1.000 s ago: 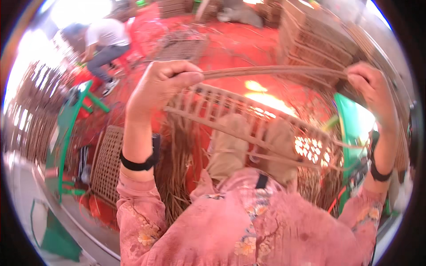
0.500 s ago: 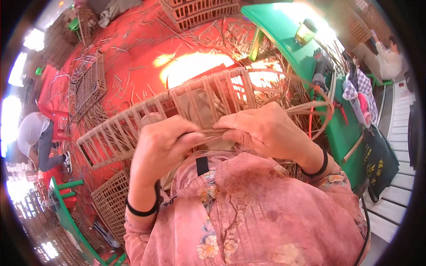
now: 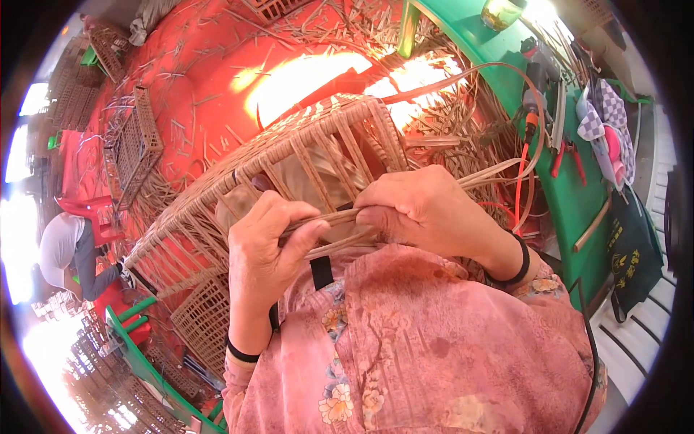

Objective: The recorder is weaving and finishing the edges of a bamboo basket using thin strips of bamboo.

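Flat rattan strips (image 3: 340, 216) stretch between my two hands in front of my chest. My left hand (image 3: 269, 249) pinches them between thumb and fingers. Close by on the right, my right hand (image 3: 426, 213) is closed on the same strips, its fingertips partly hidden behind the thumb. Past my right wrist the loose ends run out, and a long strip (image 3: 536, 101) arcs over the green table's edge. Just beyond my hands lies a long, open-slatted rattan basket (image 3: 256, 160), tilted on its side. My hands hide part of its near side.
On the right, a green table (image 3: 578, 239) holds a power drill (image 3: 538, 72), a glass jar (image 3: 501, 13) and a checked cloth (image 3: 616, 105). A dark bag (image 3: 636, 253) hangs beside it. Rattan scraps litter the red floor. More baskets (image 3: 206, 318) and a seated person (image 3: 61, 249) are at left.
The basket has turned, so more of its woven edge shows. My left thumb and fingers have shifted on the strips. The loose strip at right now arcs wider and higher. The whole view has shifted slightly.
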The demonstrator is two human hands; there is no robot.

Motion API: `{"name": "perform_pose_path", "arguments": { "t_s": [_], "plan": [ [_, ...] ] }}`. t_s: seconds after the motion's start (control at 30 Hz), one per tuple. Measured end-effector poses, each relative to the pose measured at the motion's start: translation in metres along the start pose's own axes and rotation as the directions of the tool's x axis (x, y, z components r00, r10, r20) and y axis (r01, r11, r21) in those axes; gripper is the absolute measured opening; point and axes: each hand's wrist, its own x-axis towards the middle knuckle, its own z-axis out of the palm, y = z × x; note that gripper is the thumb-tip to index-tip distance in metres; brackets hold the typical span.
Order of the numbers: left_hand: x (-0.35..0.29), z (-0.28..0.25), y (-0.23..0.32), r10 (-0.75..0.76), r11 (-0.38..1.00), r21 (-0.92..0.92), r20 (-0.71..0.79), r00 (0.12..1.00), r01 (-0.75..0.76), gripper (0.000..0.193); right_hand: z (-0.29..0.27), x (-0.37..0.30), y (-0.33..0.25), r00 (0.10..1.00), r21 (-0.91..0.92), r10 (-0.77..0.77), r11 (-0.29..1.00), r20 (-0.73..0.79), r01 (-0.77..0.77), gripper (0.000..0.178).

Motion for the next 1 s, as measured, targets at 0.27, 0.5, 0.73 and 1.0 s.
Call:
{"name": "perform_pose_path", "arguments": {
  "t_s": [0.27,0.5,0.73,1.0],
  "plan": [
    [0.024,0.021,0.007,0.05,0.998,-0.03,-0.038,0.998,-0.051,0.023,-0.003,-0.005,0.012,0.995,0.116,0.023,0.993,-0.1,-0.012,0.018],
    [0.033,0.024,0.005,0.064,0.996,-0.064,0.013,0.998,-0.063,0.021,-0.004,-0.006,0.021,0.992,0.109,0.053,0.993,-0.113,-0.04,0.013],
    [0.041,0.029,0.009,-0.05,0.996,-0.066,0.104,0.993,0.057,0.01,-0.012,-0.008,0.032,0.982,0.06,0.062,0.997,-0.177,-0.052,0.014],
    [0.053,0.044,0.012,0.041,0.999,-0.02,0.062,0.997,-0.04,0.009,-0.018,-0.011,0.041,0.975,0.1,0.072,0.994,-0.212,-0.052,0.016]
  ]
}}
